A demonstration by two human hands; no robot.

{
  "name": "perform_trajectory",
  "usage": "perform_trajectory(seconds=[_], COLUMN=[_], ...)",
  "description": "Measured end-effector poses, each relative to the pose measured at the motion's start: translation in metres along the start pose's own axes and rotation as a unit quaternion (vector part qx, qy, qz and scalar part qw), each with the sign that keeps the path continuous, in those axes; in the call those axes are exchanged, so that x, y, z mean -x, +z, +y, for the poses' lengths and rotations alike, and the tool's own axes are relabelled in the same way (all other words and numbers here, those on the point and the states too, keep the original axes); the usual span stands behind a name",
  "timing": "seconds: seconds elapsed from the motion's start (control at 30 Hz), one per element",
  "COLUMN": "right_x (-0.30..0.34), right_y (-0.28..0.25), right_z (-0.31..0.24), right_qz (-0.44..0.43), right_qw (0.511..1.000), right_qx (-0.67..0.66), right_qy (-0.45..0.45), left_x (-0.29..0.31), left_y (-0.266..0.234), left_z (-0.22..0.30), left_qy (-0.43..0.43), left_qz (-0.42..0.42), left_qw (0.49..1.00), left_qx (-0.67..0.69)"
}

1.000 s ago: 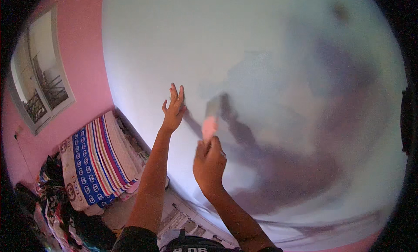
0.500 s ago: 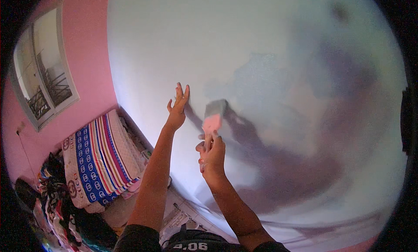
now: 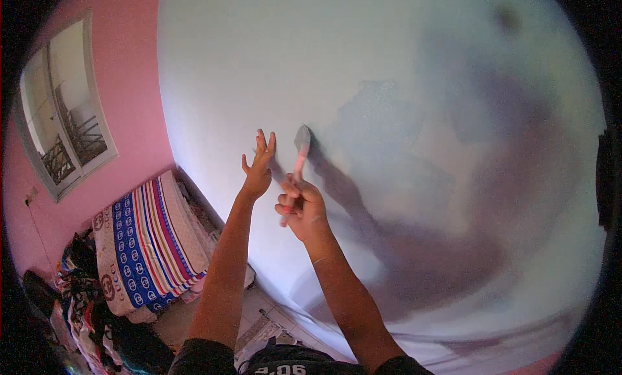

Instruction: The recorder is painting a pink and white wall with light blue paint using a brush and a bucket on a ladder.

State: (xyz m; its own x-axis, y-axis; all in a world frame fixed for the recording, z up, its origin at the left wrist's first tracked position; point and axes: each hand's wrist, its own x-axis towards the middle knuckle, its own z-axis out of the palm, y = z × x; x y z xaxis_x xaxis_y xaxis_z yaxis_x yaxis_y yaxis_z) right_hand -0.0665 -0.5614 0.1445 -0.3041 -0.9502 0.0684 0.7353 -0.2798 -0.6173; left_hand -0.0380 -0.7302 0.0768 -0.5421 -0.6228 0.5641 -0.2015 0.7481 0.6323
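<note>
My right hand (image 3: 303,210) is wrapped round the pink handle of a flat paintbrush (image 3: 302,142). The brush points upward, turned nearly edge-on, with its grey tip at or very close to the pale wall (image 3: 233,57); contact cannot be made out for certain. To the left, my left hand (image 3: 260,164) is raised with its fingers spread, holding nothing. Its fingertips are near the wall, perhaps resting on it. Right of the brush, a bluish-grey patch (image 3: 379,119) marks the wall, and shadows of my arms fall across it.
At the left, a pink wall (image 3: 133,70) holds a window (image 3: 68,109). Below it lies a folded striped blanket or mattress (image 3: 152,236), beside a heap of dark and patterned clothes (image 3: 91,310). Tiled floor (image 3: 253,300) shows below my arms.
My right hand has moved left and slightly up. The brush has turned from its broad face to its narrow edge. My left hand has shifted slightly left and down.
</note>
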Motion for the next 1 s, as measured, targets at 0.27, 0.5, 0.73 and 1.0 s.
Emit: perform_trajectory(seconds=[0.27,0.5,0.73,1.0], right_x=[0.042,0.024,0.02,0.034], right_y=[-0.003,0.018,0.034,0.043], right_z=[0.031,0.019,-0.002,-0.023], right_qz=[0.104,0.095,0.193,0.143], right_qw=[0.987,0.991,0.979,0.989], right_qx=[-0.07,0.08,0.018,0.008], right_qy=[-0.1,-0.044,-0.07,0.045], left_x=[0.005,0.004,0.002,0.006], left_y=[-0.008,0.001,-0.002,-0.008], left_z=[-0.002,0.0,0.01,0.014], left_qy=[-0.014,-0.01,-0.022,-0.018], left_qz=[-0.029,-0.001,-0.013,-0.005], left_qw=[0.999,1.0,0.999,0.999], left_qx=[0.007,0.018,0.024,0.043])
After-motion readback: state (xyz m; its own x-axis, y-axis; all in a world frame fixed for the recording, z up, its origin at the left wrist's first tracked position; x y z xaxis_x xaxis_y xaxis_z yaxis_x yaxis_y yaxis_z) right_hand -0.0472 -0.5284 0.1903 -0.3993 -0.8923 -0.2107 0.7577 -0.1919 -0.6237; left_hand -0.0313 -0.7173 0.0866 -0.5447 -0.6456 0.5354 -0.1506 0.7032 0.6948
